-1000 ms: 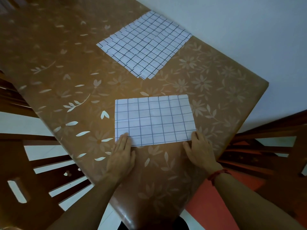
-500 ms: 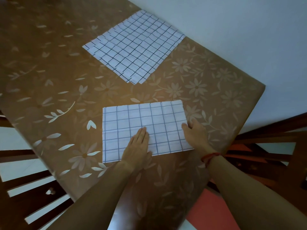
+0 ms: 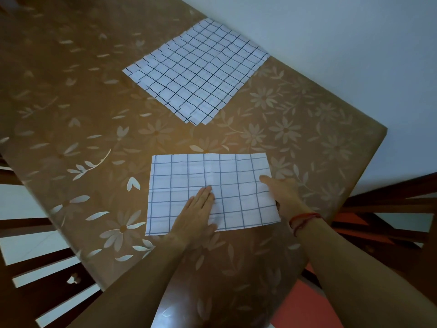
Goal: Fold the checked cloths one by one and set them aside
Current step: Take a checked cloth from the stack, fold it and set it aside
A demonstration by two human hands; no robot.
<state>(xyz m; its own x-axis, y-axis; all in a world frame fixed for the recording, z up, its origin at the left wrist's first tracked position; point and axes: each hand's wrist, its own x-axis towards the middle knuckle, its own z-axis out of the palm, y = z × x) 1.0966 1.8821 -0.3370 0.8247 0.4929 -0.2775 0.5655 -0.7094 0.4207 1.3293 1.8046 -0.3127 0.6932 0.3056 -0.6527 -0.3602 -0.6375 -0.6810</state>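
A white cloth with blue checks (image 3: 189, 176), folded into a wide rectangle, lies flat on the table in front of me. My left hand (image 3: 197, 209) rests palm down on its lower middle, fingers straight and close together. My right hand (image 3: 281, 192) lies over the cloth's right edge, fingers stretched out toward the upper left and flat on the fabric. I see no pinch on the edge. Farther back, a stack of unfolded white cloths with black checks (image 3: 198, 69) lies spread out, turned at an angle.
The table (image 3: 71, 102) has a brown cover with pale flowers. Its right edge runs along a white wall (image 3: 354, 55). Dark wooden chair backs stand at the left (image 3: 28, 268) and at the right (image 3: 390, 209).
Both hands moved up from the cloth's near corners. The left hand slid to the cloth's middle, and the right hand went to the right edge. My view shifted slightly.
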